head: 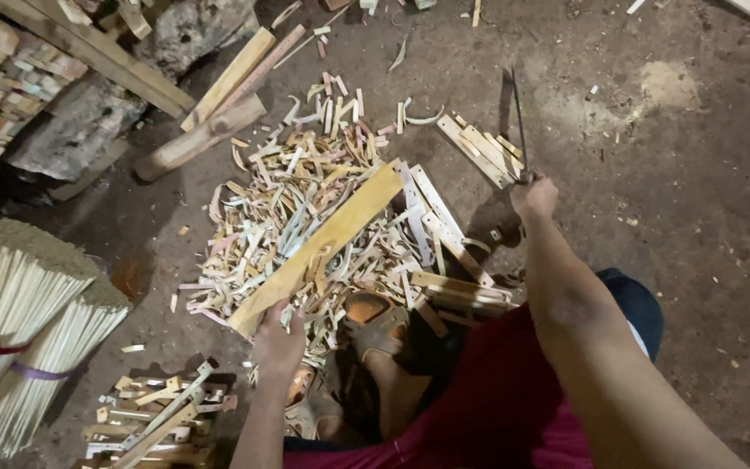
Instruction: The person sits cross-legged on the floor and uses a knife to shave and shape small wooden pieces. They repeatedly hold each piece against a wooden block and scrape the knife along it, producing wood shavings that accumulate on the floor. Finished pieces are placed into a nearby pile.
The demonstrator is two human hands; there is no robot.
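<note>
My left hand (278, 337) grips the near end of a long flat bamboo slat (323, 243), which slants up and to the right over a heap of shavings (305, 208). My right hand (533, 196) is raised to the right of the slat and is closed on the handle of a long thin blade (518, 122) that points away from me. My sandalled foot (375, 323) rests on the ground just right of the slat's near end. The blade is apart from the slat.
Two tied bundles of thin sticks (19, 321) stand at the left. Cut strips (158, 417) lie at the bottom left and more (479, 148) beyond the blade. A log (197, 139), planks (106, 56) and stacked wood sit at the upper left on a dirt floor.
</note>
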